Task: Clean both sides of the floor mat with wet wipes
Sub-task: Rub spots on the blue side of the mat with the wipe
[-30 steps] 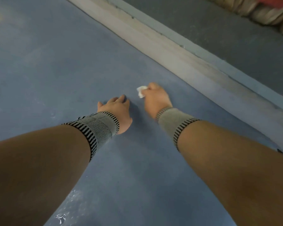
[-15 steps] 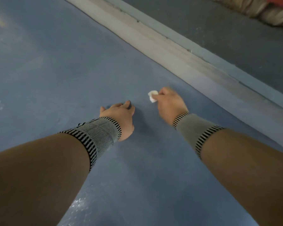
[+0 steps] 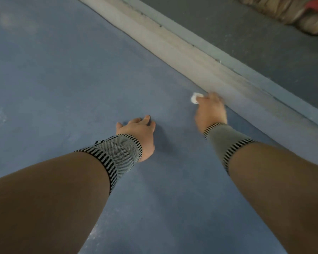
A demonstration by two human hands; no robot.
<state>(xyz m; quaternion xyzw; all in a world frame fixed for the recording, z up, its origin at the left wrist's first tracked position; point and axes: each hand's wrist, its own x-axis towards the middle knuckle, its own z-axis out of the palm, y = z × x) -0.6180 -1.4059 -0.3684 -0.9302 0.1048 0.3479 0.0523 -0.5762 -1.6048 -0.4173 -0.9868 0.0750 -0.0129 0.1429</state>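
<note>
The person's right hand [image 3: 210, 111], blurred, grasps a small white wet wipe [image 3: 195, 98] in its fingers on the blue floor mat [image 3: 81, 70] near the mat's pale edge strip [image 3: 173, 44], while the left hand [image 3: 139, 132] rests on the mat with released fingers.

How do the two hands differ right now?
The right hand grips a wadded white wet wipe; the left hand holds nothing. The right sits near the mat's pale edge and looks blurred; the left rests farther in, sharp. Both wear striped wrist sleeves.
</note>
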